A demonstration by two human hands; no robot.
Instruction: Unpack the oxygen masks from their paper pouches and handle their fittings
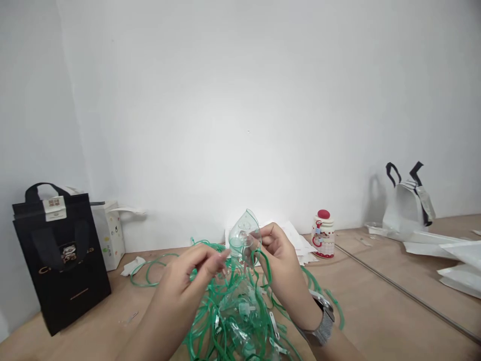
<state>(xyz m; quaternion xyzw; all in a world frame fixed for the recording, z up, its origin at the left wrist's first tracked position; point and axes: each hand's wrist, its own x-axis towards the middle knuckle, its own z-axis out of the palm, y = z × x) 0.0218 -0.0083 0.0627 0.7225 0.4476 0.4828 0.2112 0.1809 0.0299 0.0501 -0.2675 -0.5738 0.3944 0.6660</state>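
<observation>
Head view: above the tubing point(197, 321), the right hand point(277, 249) pinches the clear mask point(243, 226) by its edge. The left hand point(184, 271) curls over the tubing's left side, its grip's contents unclear. The frame cuts off the tubing's near end.

Seemingly a makeshift indoor workspace: a brown table point(368, 316) with heaped green tubing point(210, 308), white wall point(240, 125) behind the tubing, black bag point(62, 260) left of it, bottle point(323, 238) right of it
</observation>
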